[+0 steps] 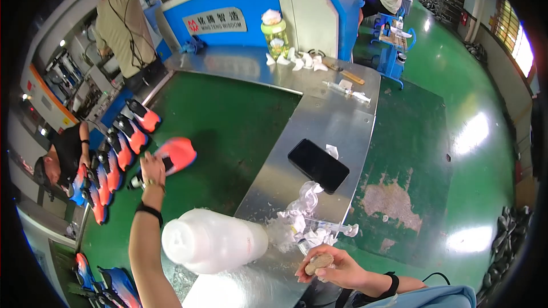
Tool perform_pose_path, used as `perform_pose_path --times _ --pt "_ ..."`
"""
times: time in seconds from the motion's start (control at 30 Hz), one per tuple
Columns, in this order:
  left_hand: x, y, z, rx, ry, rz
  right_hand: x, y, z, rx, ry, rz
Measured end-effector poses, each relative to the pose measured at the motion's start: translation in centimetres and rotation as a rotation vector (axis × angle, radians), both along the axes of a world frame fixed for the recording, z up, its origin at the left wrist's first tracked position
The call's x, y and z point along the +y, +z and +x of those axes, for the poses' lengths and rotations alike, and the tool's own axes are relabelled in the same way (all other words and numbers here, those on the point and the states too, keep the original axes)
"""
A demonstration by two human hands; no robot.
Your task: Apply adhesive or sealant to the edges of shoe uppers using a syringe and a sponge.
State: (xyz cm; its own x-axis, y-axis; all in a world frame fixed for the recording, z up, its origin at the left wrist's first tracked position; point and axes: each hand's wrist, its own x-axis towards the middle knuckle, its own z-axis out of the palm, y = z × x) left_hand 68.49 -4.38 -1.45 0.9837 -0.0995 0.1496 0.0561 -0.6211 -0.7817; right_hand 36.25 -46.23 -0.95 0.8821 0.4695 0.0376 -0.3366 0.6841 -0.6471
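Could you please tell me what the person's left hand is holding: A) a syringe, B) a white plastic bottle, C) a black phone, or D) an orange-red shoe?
D: the left hand is raised over the green surface, gripping an orange-red shoe.

Flat black rectangular phone with a dark, unlit screen (pixel 318 165), lying at centre on the grey metal counter (pixel 319 120), tilted with its long edge toward four o'clock. Just beyond its two o'clock corner, a scrap of white paper. Far off toward eleven o'clock, a pale grey rectangular sign plate with dark lettering and a red mark (pixel 215 21), fixed slantwise on the blue machine panel (pixel 251 5).
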Motion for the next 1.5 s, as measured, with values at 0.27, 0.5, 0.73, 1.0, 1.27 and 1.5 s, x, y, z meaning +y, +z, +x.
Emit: perform_pose_path --times 0.27,0.5,0.73,1.0,1.27,1.5 --pt "-5.2 9.4 -20.8 0.284 0.152 -0.206 -1.7 0.5 -4.3 -0.222 -0.209 -0.319" --pt "-10.2 16.9 -33.9 0.300 0.287 -0.332 -0.5 -1.0 -5.4 -0.275 -0.317 -0.020" --pt "-6.7 13.4 -35.0 0.828 0.445 -0.655 1.8 -0.8 -4.4 -0.206 -0.302 -0.175" --pt "-0.8 10.4 -34.5 0.588 0.465 -0.991 1.3 -2.7 -2.5 -0.169 -0.447 -0.264" --pt "1.7 0.7 -35.7 0.100 0.361 -1.996 0.8 -5.3 -2.8 -0.165 -0.506 -0.325" --pt "-4.6 11.1 -42.8 -0.538 -0.119 -1.678 2.4 -0.6 -4.5 -0.212 -0.353 -0.171"
